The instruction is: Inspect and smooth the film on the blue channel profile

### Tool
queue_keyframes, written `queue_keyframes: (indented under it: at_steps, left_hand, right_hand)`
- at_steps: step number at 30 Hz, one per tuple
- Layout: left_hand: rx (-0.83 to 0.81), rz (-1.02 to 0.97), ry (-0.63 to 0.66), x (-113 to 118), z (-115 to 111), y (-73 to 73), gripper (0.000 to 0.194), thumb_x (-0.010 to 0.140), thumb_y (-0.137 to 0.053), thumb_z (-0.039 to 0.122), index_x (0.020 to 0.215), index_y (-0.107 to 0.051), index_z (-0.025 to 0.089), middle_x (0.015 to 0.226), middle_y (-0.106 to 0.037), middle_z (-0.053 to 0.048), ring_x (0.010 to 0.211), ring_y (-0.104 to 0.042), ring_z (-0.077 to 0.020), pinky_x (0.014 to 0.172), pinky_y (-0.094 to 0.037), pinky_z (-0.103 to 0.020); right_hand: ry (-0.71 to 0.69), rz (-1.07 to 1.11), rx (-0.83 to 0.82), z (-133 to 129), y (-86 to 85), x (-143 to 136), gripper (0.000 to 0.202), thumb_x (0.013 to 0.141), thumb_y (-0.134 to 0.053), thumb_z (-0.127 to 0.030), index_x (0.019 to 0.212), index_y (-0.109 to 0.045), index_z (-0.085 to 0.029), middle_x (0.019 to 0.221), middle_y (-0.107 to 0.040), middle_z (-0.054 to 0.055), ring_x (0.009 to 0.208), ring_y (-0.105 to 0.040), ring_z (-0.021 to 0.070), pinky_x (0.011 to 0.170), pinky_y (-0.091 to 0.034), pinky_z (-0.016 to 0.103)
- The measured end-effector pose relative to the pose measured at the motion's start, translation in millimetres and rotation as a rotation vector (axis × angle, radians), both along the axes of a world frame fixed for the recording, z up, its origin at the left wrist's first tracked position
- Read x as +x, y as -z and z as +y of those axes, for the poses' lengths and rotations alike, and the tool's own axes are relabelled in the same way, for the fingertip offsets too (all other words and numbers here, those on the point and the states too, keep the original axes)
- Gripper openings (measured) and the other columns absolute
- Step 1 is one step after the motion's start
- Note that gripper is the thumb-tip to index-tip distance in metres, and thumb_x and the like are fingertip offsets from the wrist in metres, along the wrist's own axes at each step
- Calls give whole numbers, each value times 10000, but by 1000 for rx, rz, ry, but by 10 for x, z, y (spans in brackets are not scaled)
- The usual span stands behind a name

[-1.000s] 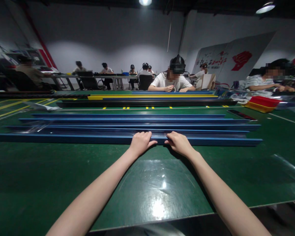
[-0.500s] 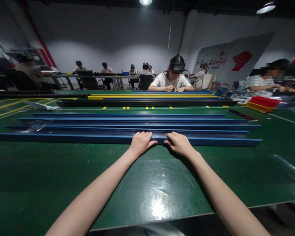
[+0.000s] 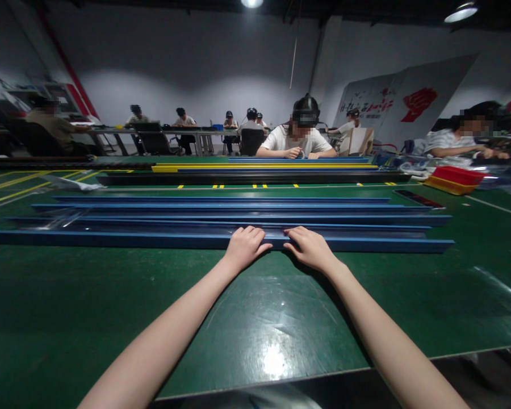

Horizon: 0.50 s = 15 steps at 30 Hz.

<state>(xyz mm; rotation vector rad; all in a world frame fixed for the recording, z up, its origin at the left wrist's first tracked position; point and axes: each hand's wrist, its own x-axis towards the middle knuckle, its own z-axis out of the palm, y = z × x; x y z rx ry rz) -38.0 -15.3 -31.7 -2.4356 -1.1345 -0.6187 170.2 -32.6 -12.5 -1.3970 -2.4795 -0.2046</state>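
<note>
Stretching across the middle of the frame, the nearest blue channel has its long axis running from left to right, almost level, with its right end sloping very slightly lower. It lies on the green table, its left end reaching the left edge of the frame, its right end stopping at the right of the frame. It is long, straight and narrow, dark blue on the side wall, with a lighter blue line along the top edge; its open side looks upward.

The left hand and the right hand hold this channel near the centre, with a gap between them. The fingers of each hand are bent over the near wall, and the thumbs are on the near side, pointing toward each other. Just behind are the other blue channels, in nearly the same direction, with clear plastic at the left.

At the upper right, a banner bears a red fist and a line of red and dark characters, which I cannot read with certainty. Marks on the black headset of a person opposite are too small to read.
</note>
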Motion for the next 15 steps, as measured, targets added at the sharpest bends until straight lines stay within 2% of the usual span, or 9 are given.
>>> queue_keyframes:
  at_steps: [6,15]
  left_hand:
    - [1,16,-24,2,-4,-1,355,857,-417,474,848,-566,152,869,-638,-68,833,-549,-192,655,-328,-299]
    - [-8,22,-34,7,-14,-14,340,852,-429,471,824,-566,162,817,-630,-63,798,-539,-197,637,-309,-303]
  right_hand:
    - [15,-9,-14,-6,-7,-9,278,862,-418,-334,1023,-566,-163,1052,-606,101,1007,-510,186,821,-380,283]
    - [11,66,7,-5,-11,-93,239,872,-396,-350,931,-562,-187,904,-612,60,850,-523,159,741,-357,251]
